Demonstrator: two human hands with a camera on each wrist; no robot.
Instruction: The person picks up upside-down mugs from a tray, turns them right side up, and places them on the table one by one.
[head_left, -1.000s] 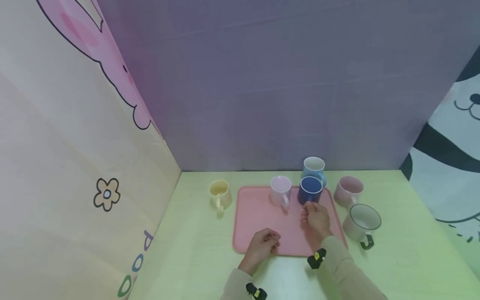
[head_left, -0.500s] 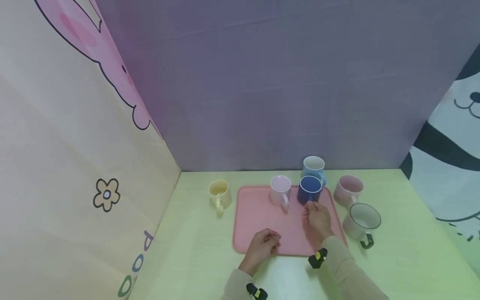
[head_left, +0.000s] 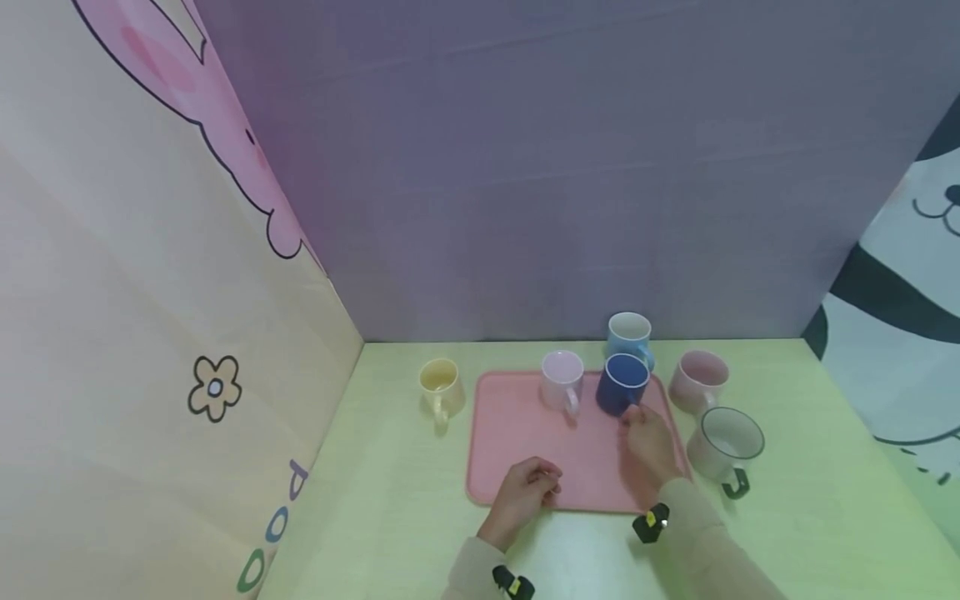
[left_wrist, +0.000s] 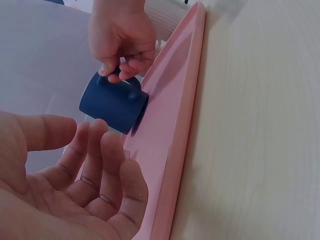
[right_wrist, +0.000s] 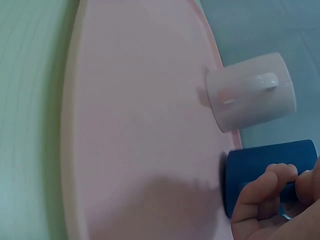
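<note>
Your right hand (head_left: pixel 651 443) pinches the navy mug (head_left: pixel 618 385) by its handle (left_wrist: pixel 137 84) — mug just beyond, far across the tray (head_left: pixel 517 437) — left hand (head_left: pixel 521 498) relaxed.

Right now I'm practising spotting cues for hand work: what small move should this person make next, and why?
Probably settle the dark blue mug flat on the pink tray before letting go: the right hand pinches its handle, the mug is at the tray's back beside the pale mug, and whether its base sits fully flat is hard to tell.
</note>
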